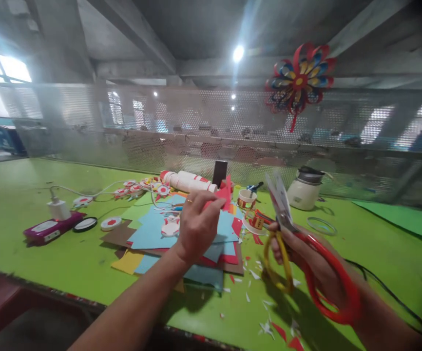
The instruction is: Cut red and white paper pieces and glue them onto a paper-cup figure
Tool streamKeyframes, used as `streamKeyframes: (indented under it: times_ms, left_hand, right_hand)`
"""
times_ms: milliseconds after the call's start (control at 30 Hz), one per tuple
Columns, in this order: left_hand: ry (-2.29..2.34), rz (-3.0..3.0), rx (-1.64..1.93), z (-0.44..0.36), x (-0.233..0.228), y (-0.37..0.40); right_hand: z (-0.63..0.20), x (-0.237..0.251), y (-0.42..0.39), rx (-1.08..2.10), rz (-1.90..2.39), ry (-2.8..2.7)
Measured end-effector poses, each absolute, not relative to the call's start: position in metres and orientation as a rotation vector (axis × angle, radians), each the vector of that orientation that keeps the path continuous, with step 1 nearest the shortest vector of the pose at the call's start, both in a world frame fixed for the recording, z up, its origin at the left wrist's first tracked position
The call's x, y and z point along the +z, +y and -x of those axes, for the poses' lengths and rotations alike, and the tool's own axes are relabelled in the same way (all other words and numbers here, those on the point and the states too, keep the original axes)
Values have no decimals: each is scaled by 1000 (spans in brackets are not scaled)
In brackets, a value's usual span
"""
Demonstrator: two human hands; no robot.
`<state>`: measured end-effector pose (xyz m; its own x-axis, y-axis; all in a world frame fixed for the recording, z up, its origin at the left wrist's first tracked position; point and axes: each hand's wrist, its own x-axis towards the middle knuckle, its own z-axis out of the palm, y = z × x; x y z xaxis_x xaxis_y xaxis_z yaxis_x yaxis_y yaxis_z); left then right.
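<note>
My left hand (199,222) is raised over a pile of coloured paper, thumb and fingers pinched on a piece of red paper (225,192). Scissors (282,207) with one red and one yellow handle are gripped in my right hand (311,253); their blurred blades point up, apart from the red paper. Below my left hand lie light blue sheets (147,229) on brown card (118,234), with a white disc-shaped piece (170,226) on top. Red and white paper scraps (255,274) are scattered on the green table near my right hand.
A purple power strip (52,227) with a plugged-in charger (58,209), a roll of tape (111,223) and white rolls (192,183) stand left and behind. Farther right are a paper cup (246,199), a beige pot (305,189) and green paper (397,219). A mesh partition (182,131) borders the table.
</note>
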<state>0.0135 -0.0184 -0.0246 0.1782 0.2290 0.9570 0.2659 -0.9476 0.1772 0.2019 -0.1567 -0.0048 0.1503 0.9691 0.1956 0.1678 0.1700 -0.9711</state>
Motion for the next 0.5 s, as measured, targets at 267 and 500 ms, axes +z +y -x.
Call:
streamKeyframes:
  times_ms: [267, 500]
  left_hand:
    - [-161, 2665, -1466, -28, -42, -46]
    - [33, 2438, -1501, -36, -42, -54]
  right_hand:
    - [-174, -20, -149, 1190, 881, -927]
    - [-176, -26, -144, 1194, 795, -847]
